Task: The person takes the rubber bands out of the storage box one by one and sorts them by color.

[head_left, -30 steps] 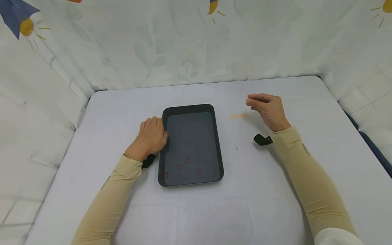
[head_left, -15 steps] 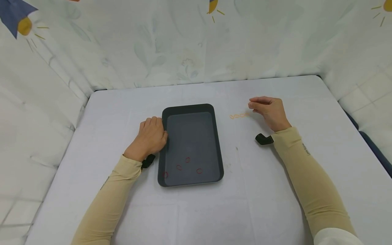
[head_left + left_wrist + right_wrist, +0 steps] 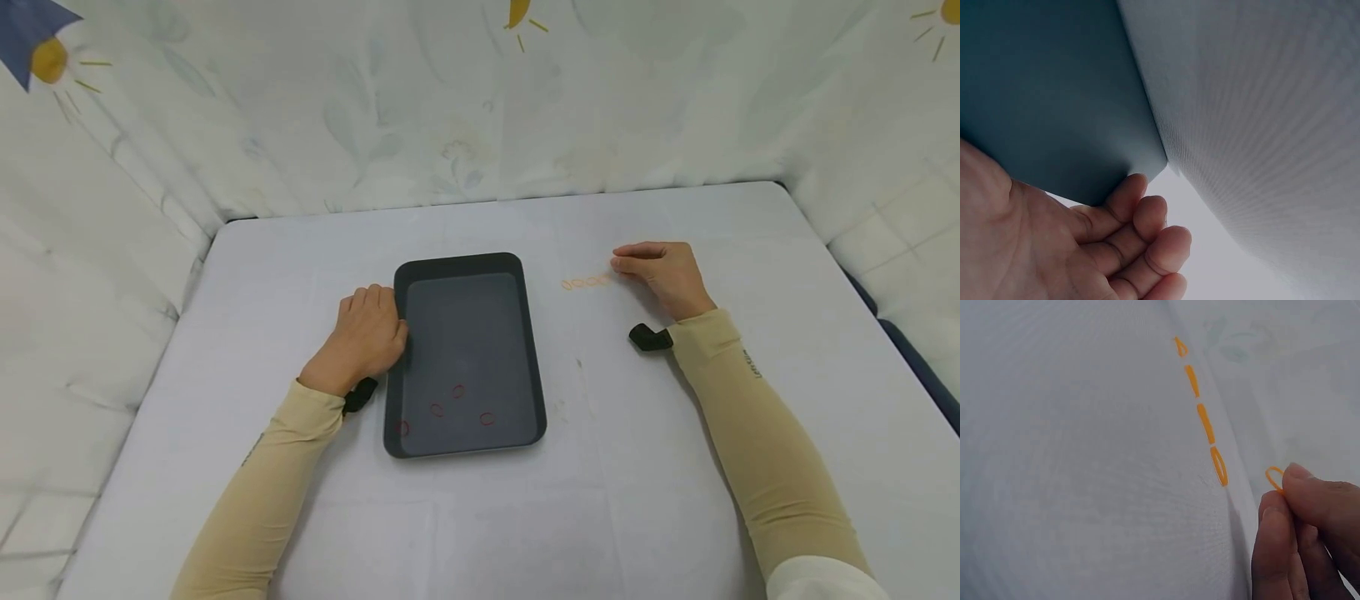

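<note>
**Orange loop (image 3: 1268, 477) pinched in right hand (image 3: 663, 273), dark tray (image 3: 465, 333) gripped by left hand (image 3: 366, 332)**

Held between right thumb and fingertip, partly hidden, near the right end of a row of four similar orange loops (image 3: 1205, 424). Laid end to end on a white-covered table (image 3: 510, 533), between right hand and tray. Farther left, the tray: flat on the table, shallow, rectangular, round-cornered. Scattered in its lower part, four thin red loops (image 3: 433, 407). Gripped at its left wall by the left hand, fingers bent against the outside. On both forearms, tan sleeves (image 3: 262, 492). Behind the table, a pale curtain (image 3: 450, 108) with leaf prints and yellow sun shapes (image 3: 49, 61).
</note>
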`<state>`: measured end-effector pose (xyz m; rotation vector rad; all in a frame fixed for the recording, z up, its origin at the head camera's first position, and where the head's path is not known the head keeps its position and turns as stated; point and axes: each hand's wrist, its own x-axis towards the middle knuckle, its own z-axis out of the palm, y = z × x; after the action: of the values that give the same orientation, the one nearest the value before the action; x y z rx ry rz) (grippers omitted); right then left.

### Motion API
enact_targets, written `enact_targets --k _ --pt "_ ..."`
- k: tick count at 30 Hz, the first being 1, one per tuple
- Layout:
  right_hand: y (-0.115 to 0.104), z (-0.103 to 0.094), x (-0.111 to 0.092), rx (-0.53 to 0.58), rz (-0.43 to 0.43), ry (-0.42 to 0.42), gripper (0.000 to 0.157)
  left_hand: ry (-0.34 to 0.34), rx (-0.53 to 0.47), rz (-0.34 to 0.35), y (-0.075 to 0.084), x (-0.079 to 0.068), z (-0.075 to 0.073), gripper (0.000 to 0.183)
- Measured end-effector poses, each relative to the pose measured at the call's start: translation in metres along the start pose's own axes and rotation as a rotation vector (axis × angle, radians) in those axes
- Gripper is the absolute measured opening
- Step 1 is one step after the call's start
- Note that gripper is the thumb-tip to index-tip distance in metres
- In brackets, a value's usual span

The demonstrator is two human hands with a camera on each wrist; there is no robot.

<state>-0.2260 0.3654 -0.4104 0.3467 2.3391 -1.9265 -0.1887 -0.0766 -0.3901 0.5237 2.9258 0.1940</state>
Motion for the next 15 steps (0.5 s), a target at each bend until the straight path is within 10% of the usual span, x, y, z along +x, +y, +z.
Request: enact_targets --k 15 --pt "-0.0086 -0.0038 -0.0046 -0.434 0.028 -0.012 0.041 0.026 -0.009 0.011 -0.0007 -0.0007 0.0015 0.027"
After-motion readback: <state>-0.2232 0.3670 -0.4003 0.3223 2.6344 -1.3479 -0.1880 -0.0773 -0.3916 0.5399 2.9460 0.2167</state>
